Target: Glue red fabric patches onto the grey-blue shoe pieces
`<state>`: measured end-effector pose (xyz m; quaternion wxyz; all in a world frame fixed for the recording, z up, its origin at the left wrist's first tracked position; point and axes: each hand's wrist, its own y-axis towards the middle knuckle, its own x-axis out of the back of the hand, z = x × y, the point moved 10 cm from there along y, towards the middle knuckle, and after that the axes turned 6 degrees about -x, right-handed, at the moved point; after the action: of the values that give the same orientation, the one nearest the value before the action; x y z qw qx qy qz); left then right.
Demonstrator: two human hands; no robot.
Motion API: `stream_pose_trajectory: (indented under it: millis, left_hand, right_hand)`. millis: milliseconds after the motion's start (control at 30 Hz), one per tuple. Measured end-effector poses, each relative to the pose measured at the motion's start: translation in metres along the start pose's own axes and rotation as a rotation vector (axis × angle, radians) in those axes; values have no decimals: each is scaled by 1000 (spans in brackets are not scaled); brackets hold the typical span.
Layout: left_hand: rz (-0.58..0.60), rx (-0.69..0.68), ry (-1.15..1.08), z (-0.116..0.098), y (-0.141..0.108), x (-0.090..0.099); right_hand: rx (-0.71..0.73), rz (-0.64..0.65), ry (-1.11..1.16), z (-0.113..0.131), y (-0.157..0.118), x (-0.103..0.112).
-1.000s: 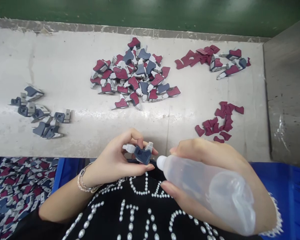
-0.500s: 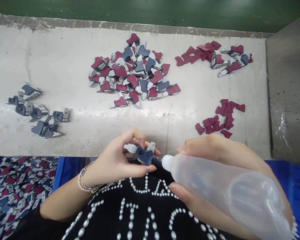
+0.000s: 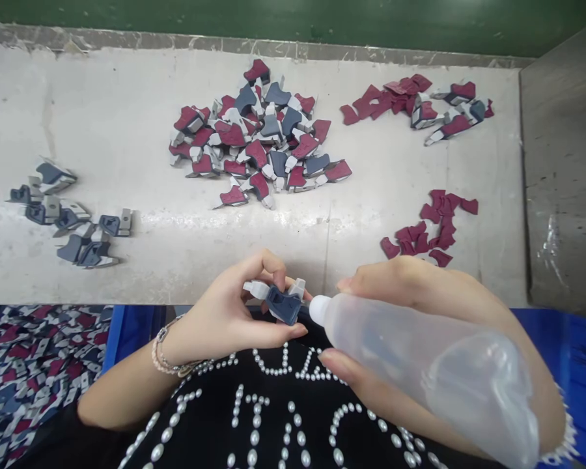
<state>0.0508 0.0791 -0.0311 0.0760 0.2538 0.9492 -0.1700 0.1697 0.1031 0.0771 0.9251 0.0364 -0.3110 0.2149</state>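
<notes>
Beyond the left hand (image 3: pixel 232 312), a mixed heap (image 3: pixel 256 153) is spread on the bench (image 3: pixel 371 176); maroon pieces (image 3: pixel 411 240) are scattered past the right hand (image 3: pixel 434 280). A blue-grey part (image 3: pixel 283 306) is pinched in the left hand, recess up. A bottle (image 3: pixel 420 365) is gripped in the right, cap (image 3: pixel 318 309) pointed toward the part, long axis slanted back toward the wrist; some fingers are hidden behind it.

this looks like a factory or workshop: heaps of small, near-identical parts (image 3: pixel 256 154) cover a worn, pale bench (image 3: pixel 137 130), a blue bin (image 3: pixel 123 331) holds hundreds more, and a scuffed metal panel (image 3: pixel 566 163) stands at the right end.
</notes>
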Motion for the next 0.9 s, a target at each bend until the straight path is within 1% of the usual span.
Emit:
stream_pose_trajectory:
  millis: [100,167,333,467,500,667,833,900]
  left_hand:
    - [2,5,-23,1,0,-1]
    - [13,15,-48,1,0,-2]
    - [8,13,-50,0,0,-3]
    - [11,22,-58,1,0,-4]
    - [8,18,-50,0,1,-4]
    - [-4,-31,52,-6,2,-2]
    - [-34,-51,146,-8,1,3]
    - [-37,-43,151,-6,0,4]
  right_hand:
    - [-13,42,-23,-1,2,-6]
    - [-20,47,-28,-1,4,-6]
    - [-34,22,-1,-1,4,-1]
    - [-5,57,-6,2,3,-3]
    - [-11,66,-11,1,4,-4]
    - [-13,30,-10,0,8,-3]
    - [12,1,-9,4,8,-6]
    - [10,12,-11,3,6,-8]
